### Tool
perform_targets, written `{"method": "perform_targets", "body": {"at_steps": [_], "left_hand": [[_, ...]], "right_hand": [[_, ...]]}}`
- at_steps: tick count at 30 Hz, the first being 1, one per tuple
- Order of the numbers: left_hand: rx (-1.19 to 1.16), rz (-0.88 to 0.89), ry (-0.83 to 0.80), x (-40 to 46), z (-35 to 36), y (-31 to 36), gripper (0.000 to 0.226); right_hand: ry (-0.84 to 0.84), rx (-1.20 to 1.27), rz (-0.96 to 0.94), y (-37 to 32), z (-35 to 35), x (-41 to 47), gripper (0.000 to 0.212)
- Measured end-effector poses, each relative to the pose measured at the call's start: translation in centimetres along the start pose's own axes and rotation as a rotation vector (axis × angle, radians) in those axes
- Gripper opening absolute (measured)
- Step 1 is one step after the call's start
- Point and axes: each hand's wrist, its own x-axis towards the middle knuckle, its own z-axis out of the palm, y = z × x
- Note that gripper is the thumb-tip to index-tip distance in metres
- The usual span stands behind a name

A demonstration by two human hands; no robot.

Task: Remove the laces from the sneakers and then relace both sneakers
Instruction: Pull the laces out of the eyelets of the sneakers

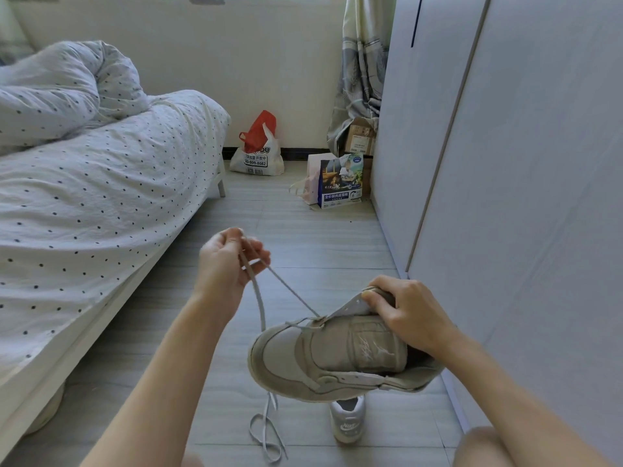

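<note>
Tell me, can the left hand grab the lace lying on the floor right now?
Probably not yet. The left hand is busy pinching the lace that is threaded in the held sneaker. The loose lace lies uncovered below, so letting go first should free it.

2nd sneaker (pixel 348 420) mostly hidden behind held sneaker (pixel 337 355) — bag (pixel 257 160) text partly unreadable.
</note>
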Motion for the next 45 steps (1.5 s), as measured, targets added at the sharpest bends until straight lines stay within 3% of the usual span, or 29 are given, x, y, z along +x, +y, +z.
{"method": "perform_targets", "body": {"at_steps": [2, 4, 8, 10, 12, 20, 23, 27, 29, 31, 36, 40, 45], "left_hand": [[0.078, 0.015, 0.080, 0.2, -0.4, -0.1, 0.018], [0.400, 0.073, 0.035, 0.3, -0.7, -0.6, 0.014], [1.036, 0.035, -0.490, -0.3, -0.5, -2.1, 0.020], [1.163, -0.015, -0.710, -0.7, 0.0, -2.7, 0.017], [1.172, -0.008, -0.771, -0.9, 0.3, -2.9, 0.007], [1.233, 0.091, -0.698, -0.8, 0.7, -4.0, 0.020], [0.996, 0.042, -0.554, -0.6, 0.8, -3.6, 0.021], [0.356, -0.131, -0.337, -0.2, 0.4, -2.3, 0.019], [0.190, -0.182, -0.305, -0.2, 0.2, -1.9, 0.017], [0.315, -0.184, -0.320, -0.1, 0.0, -2.0, 0.015], [1.044, 0.009, -0.392, 0.3, -0.7, -3.2, 0.011], [1.059, -0.063, -0.378, 1.6, -1.3, -1.9, 0.012], [1.178, 0.041, -0.338, 5.6, -1.7, 0.4, 0.017]], "right_hand": [[-0.011, -0.014, 0.004, 0.1, 0.0, 0.0, 0.013], [-0.005, -0.026, 0.002, 0.1, -0.1, 0.0, 0.012], [0.003, -0.025, -0.001, -0.1, -0.1, 0.0, 0.013], [0.014, -0.017, 0.001, -0.2, -0.2, -0.1, 0.013], [0.015, -0.014, 0.004, -0.2, -0.2, -0.1, 0.013], [-0.007, -0.013, 0.002, -0.4, -0.3, -0.2, 0.013], [-0.007, -0.009, -0.009, -0.6, -0.3, -0.2, 0.013], [-0.041, -0.023, -0.032, -0.9, -0.1, -0.3, 0.015], [-0.054, -0.027, -0.031, -0.9, 0.1, -0.4, 0.015], [-0.061, -0.020, -0.012, -0.8, 0.3, -0.3, 0.014], [-0.037, 0.012, 0.125, 0.3, 1.3, 0.2, 0.017], [-0.061, -0.038, 0.224, 1.0, 2.1, 1.0, 0.021], [-0.019, -0.122, 0.299, 1.3, 3.4, 3.0, 0.024]]}}
